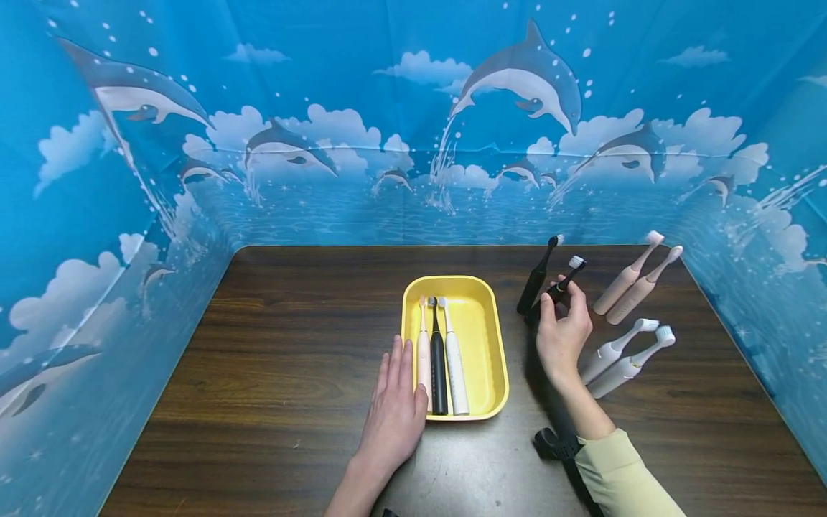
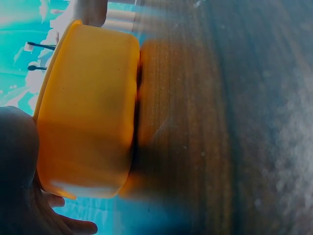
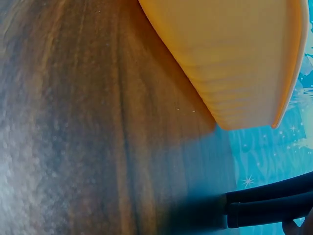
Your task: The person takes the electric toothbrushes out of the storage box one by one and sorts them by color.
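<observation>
My right hand (image 1: pixel 565 334) pinches a black electric toothbrush (image 1: pixel 568 274) between thumb and fingers, with its bristles pointing up and away. A second black toothbrush (image 1: pixel 535 283) stands tilted just left of it; the right wrist view has both black handles (image 3: pixel 269 213) side by side. Against the near left side of a yellow tray (image 1: pixel 483 352), my left hand (image 1: pixel 397 420) rests with straight fingers along the rim. Inside the tray's left half lie a pink toothbrush (image 1: pixel 423 359), a black one (image 1: pixel 438 377) and a white one (image 1: pixel 456 377), bristle ends toward the back.
Right of my right hand are two pink toothbrushes (image 1: pixel 633 298) and, nearer, two white ones (image 1: pixel 617 375). All sit on a dark wood table (image 1: pixel 291 359). A dolphin-print cloth (image 1: pixel 362 179) borders the back and sides. The right wrist wears a black strap device (image 1: pixel 554 444).
</observation>
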{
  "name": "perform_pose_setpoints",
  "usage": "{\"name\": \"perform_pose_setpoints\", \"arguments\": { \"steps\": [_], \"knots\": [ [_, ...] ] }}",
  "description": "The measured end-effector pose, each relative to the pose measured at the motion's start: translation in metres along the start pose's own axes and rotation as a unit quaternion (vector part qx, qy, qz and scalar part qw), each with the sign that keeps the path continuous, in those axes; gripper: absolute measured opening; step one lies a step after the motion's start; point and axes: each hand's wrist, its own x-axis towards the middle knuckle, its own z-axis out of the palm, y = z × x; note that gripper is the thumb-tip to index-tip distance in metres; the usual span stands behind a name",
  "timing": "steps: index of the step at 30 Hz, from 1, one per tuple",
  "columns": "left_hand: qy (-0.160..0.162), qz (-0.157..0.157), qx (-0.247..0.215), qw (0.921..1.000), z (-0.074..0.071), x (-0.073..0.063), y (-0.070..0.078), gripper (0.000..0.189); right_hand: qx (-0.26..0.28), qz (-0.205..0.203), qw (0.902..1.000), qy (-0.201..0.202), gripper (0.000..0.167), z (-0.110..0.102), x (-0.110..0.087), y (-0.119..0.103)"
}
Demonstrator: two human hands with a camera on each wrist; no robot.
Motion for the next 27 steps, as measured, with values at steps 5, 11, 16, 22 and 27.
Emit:
{"name": "perform_pose_setpoints", "arguments": {
  "steps": [5,11,16,22,27],
  "knots": [
    [-0.007,-0.003,-0.006,1.0000,-0.002,0.002,0.000,0.068,-0.011,-0.003,0.9999,0.003,0.034,0.002,0.001,0.001],
    [-0.006,0.003,-0.004,1.0000,-0.005,0.004,-0.001,0.067,-0.018,0.000,0.9998,-0.008,0.035,0.005,0.004,0.000],
    [-0.007,0.007,-0.005,0.9999,-0.006,0.006,-0.002,0.067,-0.026,0.010,0.9995,-0.016,0.037,0.008,0.006,-0.003],
    [-0.007,0.006,-0.006,0.9999,-0.009,0.008,-0.002,0.067,-0.029,0.017,0.9991,-0.025,0.037,0.012,0.006,-0.004],
    [-0.009,0.007,-0.008,0.9999,-0.011,0.010,-0.002,0.067,-0.029,0.015,0.9990,-0.029,0.038,0.014,0.006,-0.005]
  ]
}}
